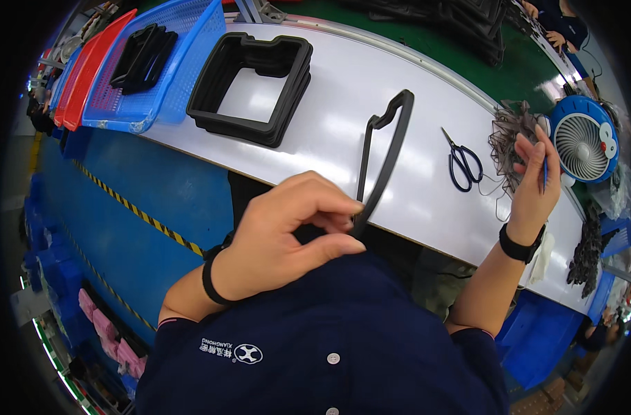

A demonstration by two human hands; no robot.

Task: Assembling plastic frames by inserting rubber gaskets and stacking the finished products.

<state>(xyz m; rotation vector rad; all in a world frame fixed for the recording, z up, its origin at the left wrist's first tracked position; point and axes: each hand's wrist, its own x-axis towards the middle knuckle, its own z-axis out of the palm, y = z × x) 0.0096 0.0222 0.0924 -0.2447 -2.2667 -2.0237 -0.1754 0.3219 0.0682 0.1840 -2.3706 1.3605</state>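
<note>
My left hand (288, 232) pinches the near end of a thin black rectangular rubber-like gasket (393, 149) between thumb and fingers. The gasket stands tilted above the white table, one side notched. My right hand (540, 176) is raised at the right, beside a small blue fan (578, 138). A thin blue stick-like tool (545, 174) shows against its fingers; its full shape is hidden. Dark-handled scissors (455, 147) lie between the hands. Left of the held gasket, a stack of similar black gaskets (292, 90) rests on the table.
A blue perforated basket (132, 114) holding black frames stands at the far left, next to a red one (75, 104). Tangled grey-brown scraps (507, 138) lie by the fan. A metal rail (398, 50) runs along the table's back edge. Another person (568, 28) works at the far right.
</note>
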